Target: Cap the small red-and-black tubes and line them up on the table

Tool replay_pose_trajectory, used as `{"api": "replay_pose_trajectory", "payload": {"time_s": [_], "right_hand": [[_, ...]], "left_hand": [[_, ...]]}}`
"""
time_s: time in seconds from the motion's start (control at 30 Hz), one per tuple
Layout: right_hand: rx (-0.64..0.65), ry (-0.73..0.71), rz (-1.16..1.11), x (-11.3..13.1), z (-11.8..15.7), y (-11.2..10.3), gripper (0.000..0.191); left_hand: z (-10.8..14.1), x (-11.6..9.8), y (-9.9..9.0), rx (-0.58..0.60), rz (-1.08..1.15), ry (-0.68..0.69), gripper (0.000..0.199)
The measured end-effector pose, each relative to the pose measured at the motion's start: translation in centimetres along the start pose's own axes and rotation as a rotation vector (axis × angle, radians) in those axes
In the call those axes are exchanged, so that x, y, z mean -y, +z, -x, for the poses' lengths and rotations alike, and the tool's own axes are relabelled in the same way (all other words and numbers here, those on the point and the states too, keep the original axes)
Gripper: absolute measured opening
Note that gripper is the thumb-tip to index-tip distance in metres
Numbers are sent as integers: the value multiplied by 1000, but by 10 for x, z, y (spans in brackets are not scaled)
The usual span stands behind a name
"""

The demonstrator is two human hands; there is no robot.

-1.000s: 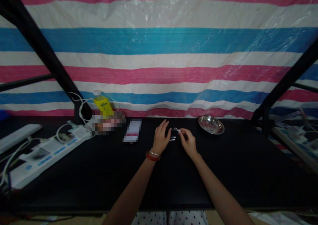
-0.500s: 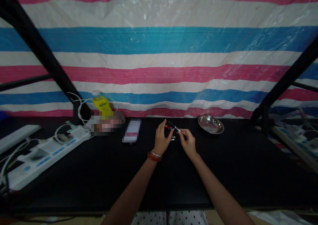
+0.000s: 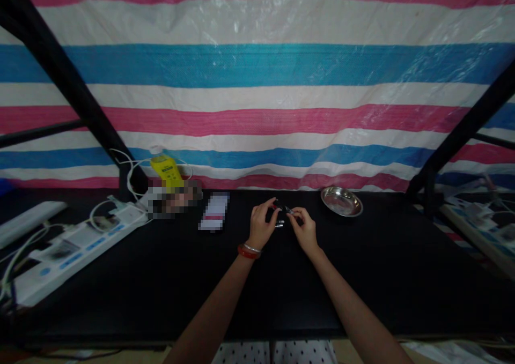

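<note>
Both hands meet over the middle of the black table. My left hand (image 3: 262, 225), with a red bangle and a silver one at the wrist, is closed around one end of a small dark object with a bit of red (image 3: 280, 205). The fingertips of my right hand (image 3: 304, 229) pinch its other, silvery end. What exactly the object is, I cannot make out. Small silvery pieces (image 3: 279, 223) lie on the table just beside my left fingertips.
A round metal dish (image 3: 341, 201) sits at the back right. Left of my hands lies a phone (image 3: 214, 212), and beyond it stands a yellow bottle (image 3: 166, 169). A white power strip (image 3: 76, 257) with cables runs along the left. Black frame legs rise at both sides.
The fingers of my left hand have closed in nearer to the dark object, and its tilt has changed slightly. My right hand has barely moved.
</note>
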State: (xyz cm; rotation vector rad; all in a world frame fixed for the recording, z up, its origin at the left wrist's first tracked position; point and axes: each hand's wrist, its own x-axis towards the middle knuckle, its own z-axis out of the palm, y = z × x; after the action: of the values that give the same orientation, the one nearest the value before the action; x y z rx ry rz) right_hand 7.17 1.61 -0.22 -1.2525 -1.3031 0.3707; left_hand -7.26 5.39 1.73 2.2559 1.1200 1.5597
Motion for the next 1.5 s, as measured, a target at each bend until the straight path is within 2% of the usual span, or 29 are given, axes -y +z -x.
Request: {"api": "replay_pose_trajectory", "payload": {"time_s": [0.13,0.4,0.67,0.83,0.97,1.23,1.37,1.5], "right_hand": [[37,10,19,-2,-1,1,18],[101,19,6,-7,-1,2,18],[121,29,1,-13,-1,4,20],[145,12,9,-17,-2,5,20],[148,-14,65,-17,-2,4,20],[111,-48,63,-14,-2,3,23],[120,-60,67,-16,-1,3,25],[104,-111,163,-16,-2,0,24]], "left_hand": [[0,-1,-1,32,39,30,23],[2,-8,-1,-22,24,60,18],[2,-10,-1,-107,75,144,23],[3,-10,1,-73,130,192,26],[4,-8,3,-60,161,146,26],[1,2,6,-62,228,-91,25],[0,4,4,-22,219,-71,31],[-1,1,3,51,168,-15,46]]}}
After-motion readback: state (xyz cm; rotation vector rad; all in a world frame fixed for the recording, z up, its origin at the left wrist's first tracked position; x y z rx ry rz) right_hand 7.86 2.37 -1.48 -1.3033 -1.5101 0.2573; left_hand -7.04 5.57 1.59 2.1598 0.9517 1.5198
